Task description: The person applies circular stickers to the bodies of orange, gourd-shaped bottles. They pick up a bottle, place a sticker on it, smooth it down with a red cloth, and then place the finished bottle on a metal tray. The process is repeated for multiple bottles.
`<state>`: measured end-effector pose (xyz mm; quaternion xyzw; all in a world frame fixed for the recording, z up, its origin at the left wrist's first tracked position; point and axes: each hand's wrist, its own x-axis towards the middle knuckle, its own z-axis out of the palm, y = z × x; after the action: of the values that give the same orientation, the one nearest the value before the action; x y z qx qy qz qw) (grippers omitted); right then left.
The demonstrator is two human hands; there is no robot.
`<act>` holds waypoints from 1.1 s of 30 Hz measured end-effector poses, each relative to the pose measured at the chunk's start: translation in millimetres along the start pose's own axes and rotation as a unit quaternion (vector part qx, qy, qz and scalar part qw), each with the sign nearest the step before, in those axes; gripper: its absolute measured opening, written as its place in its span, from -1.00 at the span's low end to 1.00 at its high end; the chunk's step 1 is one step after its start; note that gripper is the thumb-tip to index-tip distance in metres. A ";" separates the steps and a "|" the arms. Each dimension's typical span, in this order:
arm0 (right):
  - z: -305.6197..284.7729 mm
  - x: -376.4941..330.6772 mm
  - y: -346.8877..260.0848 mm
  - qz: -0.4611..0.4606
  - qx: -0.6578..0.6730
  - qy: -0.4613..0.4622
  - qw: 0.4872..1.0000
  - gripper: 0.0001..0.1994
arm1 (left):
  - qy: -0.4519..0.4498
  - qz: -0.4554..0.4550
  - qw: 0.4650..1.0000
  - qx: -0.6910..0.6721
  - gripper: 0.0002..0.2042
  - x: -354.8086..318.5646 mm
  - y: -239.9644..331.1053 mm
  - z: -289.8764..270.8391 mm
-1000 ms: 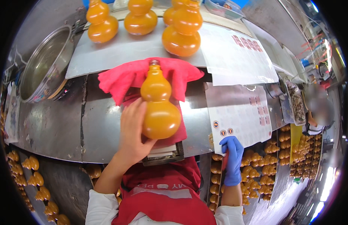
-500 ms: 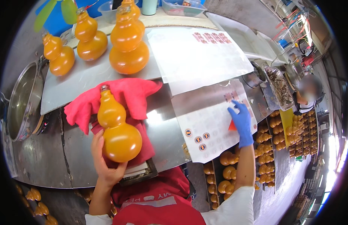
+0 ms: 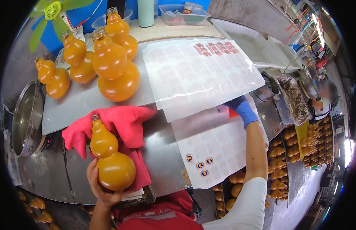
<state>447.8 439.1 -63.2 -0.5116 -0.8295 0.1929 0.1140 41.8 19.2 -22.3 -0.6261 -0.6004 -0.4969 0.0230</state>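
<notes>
A glossy amber gourd-shaped bottle [image 3: 115, 168] leans on red cloth [image 3: 126, 122], its narrow neck pointing away from me. My left hand [image 3: 104, 196] is closed around its rounded lower end. My right hand [image 3: 245, 112], in a blue glove, reaches beneath the near edge of an upper translucent sheet [image 3: 193, 92], which hides its fingertips. A small flat red piece [image 3: 233, 113] shows at the palm, held in that hand. Below it lies a second sheet [image 3: 220, 153] of decals, with several round dark-and-orange emblems [image 3: 200, 165] near its left end.
Several more gourd bottles [image 3: 116, 80] stand at the back left, near a green fan [image 3: 52, 10]. A metal pan [image 3: 27, 119] sits far left. Trays [image 3: 243, 42] and a pot [image 3: 267, 86] line the right side. Racks of gourd bottles [image 3: 277, 165] and another person [image 3: 324, 97] are beyond.
My right hand has moved away from me, from above the lower decal sheet to under the upper sheet's edge. My left hand keeps its hold on the bottle. The view has tilted up.
</notes>
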 end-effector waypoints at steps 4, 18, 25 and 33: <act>-20.5 -6.4 1.0 -0.048 -0.065 -0.033 0.996 -0.12 | -0.003 -0.002 1.000 0.020 -0.17 -2.6 -1.2 -2.9; -39.1 15.9 -46.8 -0.004 -0.145 -0.164 0.976 -0.28 | -0.009 0.006 1.000 -0.002 -0.15 -2.5 -5.6 -3.9; -21.9 16.5 -9.6 -0.027 -0.122 -0.116 0.985 -0.31 | -0.026 0.020 0.999 -0.008 -0.15 2.7 -5.2 -6.5; -20.3 21.8 -41.9 -0.044 -0.189 -0.159 0.968 -0.32 | 0.017 0.012 1.000 -0.022 -0.20 1.9 -6.7 -4.6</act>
<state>412.0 445.9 -26.8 -0.4495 -0.8801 0.1066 -0.1095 33.4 19.6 -22.5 -0.6247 -0.5815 -0.5206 0.0255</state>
